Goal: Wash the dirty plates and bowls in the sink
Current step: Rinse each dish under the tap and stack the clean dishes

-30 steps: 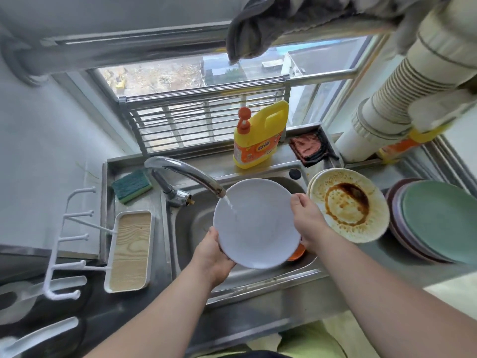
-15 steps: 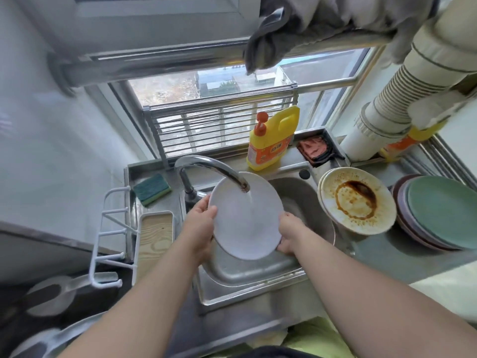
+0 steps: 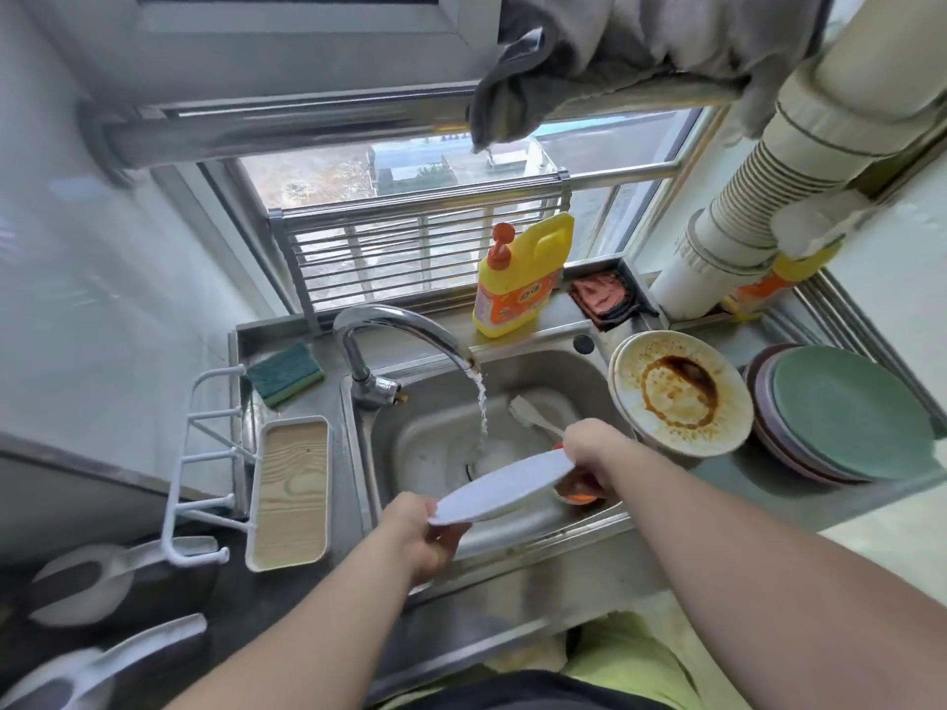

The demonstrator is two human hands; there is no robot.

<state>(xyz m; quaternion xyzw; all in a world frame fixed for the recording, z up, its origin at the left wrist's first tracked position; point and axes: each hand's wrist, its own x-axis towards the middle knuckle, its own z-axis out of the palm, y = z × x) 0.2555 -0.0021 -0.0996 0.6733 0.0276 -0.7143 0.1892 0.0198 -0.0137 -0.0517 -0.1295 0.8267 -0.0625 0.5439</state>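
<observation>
A white plate (image 3: 505, 486) is held nearly flat and edge-on over the steel sink (image 3: 425, 433). My left hand (image 3: 417, 535) grips its near left rim and my right hand (image 3: 589, 453) grips its far right rim. Water runs from the faucet (image 3: 394, 330) into the basin just behind the plate. Beneath my right hand lies an orange bowl (image 3: 576, 494), mostly hidden. A white brush (image 3: 533, 415) lies in the basin. On the sink's right edge sits a cream plate stained with brown sauce (image 3: 681, 392), on top of another plate.
A stack of plates with a green one on top (image 3: 845, 412) stands at the right. Yellow detergent bottle (image 3: 522, 274) on the sill, green sponge (image 3: 284, 374) at back left, white wood-lined tray (image 3: 289, 497) and white rack (image 3: 205, 463) left of the sink.
The plate has gone from upright under the stream to nearly flat and lower, nearer to me. Water now falls past it into the basin. The camera has tilted so more of the sink shows.
</observation>
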